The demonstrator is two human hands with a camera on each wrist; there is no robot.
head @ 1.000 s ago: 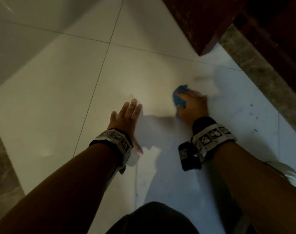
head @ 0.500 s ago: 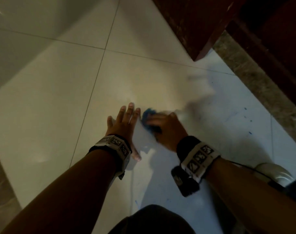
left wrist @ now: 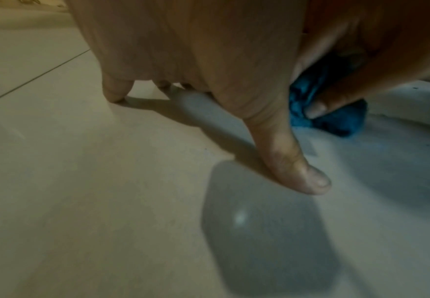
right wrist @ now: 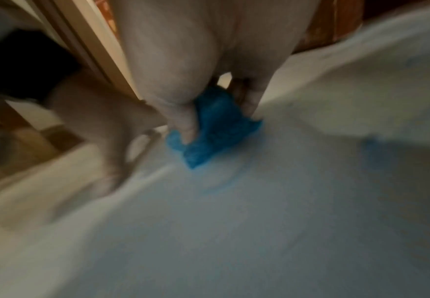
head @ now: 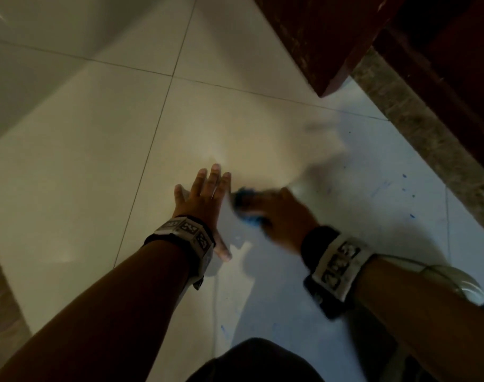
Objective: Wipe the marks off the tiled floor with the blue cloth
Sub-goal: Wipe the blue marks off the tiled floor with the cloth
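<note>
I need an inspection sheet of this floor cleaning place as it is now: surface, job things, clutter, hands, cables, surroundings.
Surface: pale tiled floor, thin grout lines.
Job things: blue cloth bunched on the floor; small blue marks remain on the right side, one more near the knee.
Clutter: nothing seen.
Hands: left hand flat on the tile, fingers straight; right hand grips the cloth, blurred.
Cables: thin cable at the right forearm.
Surroundings: dark red wooden furniture at top right, speckled stone strip beside it.
</note>
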